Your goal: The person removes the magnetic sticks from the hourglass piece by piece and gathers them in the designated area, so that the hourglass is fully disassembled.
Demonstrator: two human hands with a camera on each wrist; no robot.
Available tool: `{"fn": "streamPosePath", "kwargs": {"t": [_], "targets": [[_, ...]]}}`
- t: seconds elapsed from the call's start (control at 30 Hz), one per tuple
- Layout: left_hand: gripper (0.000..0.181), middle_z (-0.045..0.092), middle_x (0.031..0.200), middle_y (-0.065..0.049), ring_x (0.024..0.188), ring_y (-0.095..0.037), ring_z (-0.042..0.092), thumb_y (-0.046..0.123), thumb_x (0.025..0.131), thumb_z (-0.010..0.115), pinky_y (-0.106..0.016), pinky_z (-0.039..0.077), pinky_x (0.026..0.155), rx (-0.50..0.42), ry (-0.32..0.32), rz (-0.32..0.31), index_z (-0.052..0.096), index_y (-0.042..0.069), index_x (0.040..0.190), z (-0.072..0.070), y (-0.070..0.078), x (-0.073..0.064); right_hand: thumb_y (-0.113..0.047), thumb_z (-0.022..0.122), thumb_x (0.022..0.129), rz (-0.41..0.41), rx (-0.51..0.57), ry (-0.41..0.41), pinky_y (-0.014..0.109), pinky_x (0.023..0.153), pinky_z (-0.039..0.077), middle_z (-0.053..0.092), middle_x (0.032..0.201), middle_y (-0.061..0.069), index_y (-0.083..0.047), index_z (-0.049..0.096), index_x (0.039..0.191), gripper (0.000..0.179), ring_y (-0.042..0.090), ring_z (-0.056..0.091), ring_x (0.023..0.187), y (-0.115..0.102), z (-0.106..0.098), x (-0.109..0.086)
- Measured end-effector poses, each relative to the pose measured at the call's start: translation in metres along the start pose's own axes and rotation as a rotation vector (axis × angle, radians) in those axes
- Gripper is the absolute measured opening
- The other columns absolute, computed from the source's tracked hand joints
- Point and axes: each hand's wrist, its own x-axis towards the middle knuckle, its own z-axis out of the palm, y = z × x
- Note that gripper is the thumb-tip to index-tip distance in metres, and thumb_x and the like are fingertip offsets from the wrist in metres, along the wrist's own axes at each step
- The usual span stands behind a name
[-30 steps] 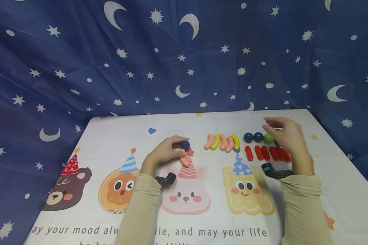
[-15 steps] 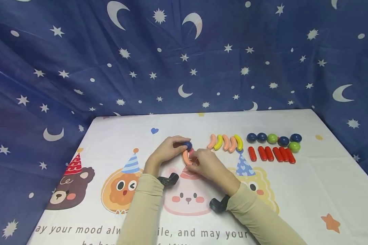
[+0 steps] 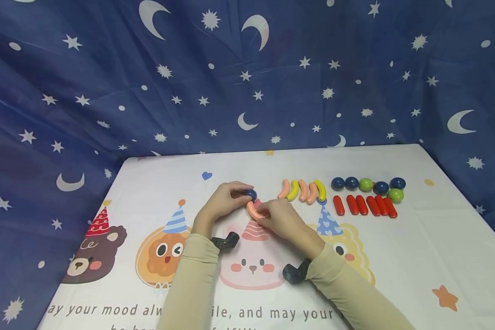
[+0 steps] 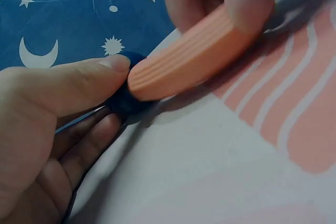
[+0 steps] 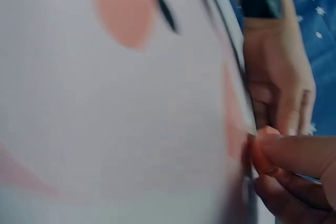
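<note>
In the head view my left hand (image 3: 222, 202) pinches a dark blue ball (image 3: 251, 194) between thumb and fingers. My right hand (image 3: 285, 221) holds one end of a curved salmon-pink sausage-like piece (image 3: 253, 211), whose other end meets the ball. From the left wrist, ridges show along the upper side of that sausage-like piece (image 4: 189, 56), and its near end overlaps the ball (image 4: 128, 106). Right fingertips hide its far end there. In the right wrist view, thumb and finger grip the sausage-like piece (image 5: 265, 153) close to the left hand.
To the right lies a row of curved pink and yellow pieces (image 3: 302, 190). Farther right are blue and green balls (image 3: 365, 184) above several red stick-like pieces (image 3: 362, 205). A white printed cloth (image 3: 169, 174) covers the table; a starry blue curtain (image 3: 247, 91) stands behind.
My right hand has come from the balls at the right to the sausage-like piece and now grips its lower end, which has swung slightly right. The left hand keeps its place with the ball.
</note>
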Motion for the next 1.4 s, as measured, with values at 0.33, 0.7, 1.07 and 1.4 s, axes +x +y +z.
{"fn": "streamPosePath", "kwargs": {"t": [0.33, 0.7, 1.07, 1.4], "targets": [[0.034, 0.064, 0.123, 0.000, 0.118, -0.017, 0.057, 0.024, 0.087, 0.069, -0.035, 0.043, 0.104, 0.001, 0.040, -0.011, 0.066, 0.015, 0.120, 0.000, -0.001, 0.000, -0.017, 0.075, 0.081, 0.055, 0.151, -0.230, 0.026, 0.073, 0.048, 0.071, 0.091, -0.005, -0.016, 0.073, 0.099, 0.018, 0.008, 0.059, 0.076, 0.014, -0.041, -0.002], [0.036, 0.063, 0.124, 0.003, 0.118, -0.015, 0.056, 0.026, 0.087, 0.069, -0.035, 0.042, 0.104, 0.011, 0.027, -0.055, 0.066, 0.016, 0.122, 0.001, -0.001, 0.002, -0.016, 0.069, 0.087, 0.181, 0.400, -0.059, 0.041, 0.090, 0.052, 0.067, 0.113, 0.006, -0.014, 0.071, 0.111, 0.024, 0.024, 0.062, 0.109, 0.052, -0.069, -0.002], [0.035, 0.063, 0.124, 0.003, 0.119, -0.015, 0.056, 0.024, 0.087, 0.069, -0.036, 0.042, 0.105, 0.020, 0.033, -0.073, 0.066, 0.019, 0.122, -0.001, 0.001, 0.000, -0.034, 0.068, 0.087, 0.434, 0.589, 0.022, 0.031, 0.045, 0.042, 0.068, 0.103, 0.009, -0.019, 0.062, 0.125, 0.042, 0.033, 0.049, 0.055, 0.068, -0.063, 0.013], [0.034, 0.064, 0.122, 0.003, 0.115, -0.014, 0.058, 0.024, 0.086, 0.070, -0.034, 0.044, 0.103, -0.013, 0.036, -0.061, 0.067, 0.019, 0.120, 0.002, 0.001, 0.001, -0.034, 0.066, 0.089, 0.473, 0.502, -0.014, 0.028, 0.050, 0.040, 0.068, 0.113, 0.005, -0.020, 0.063, 0.125, 0.039, 0.020, 0.056, 0.070, 0.069, -0.057, 0.034]]}}
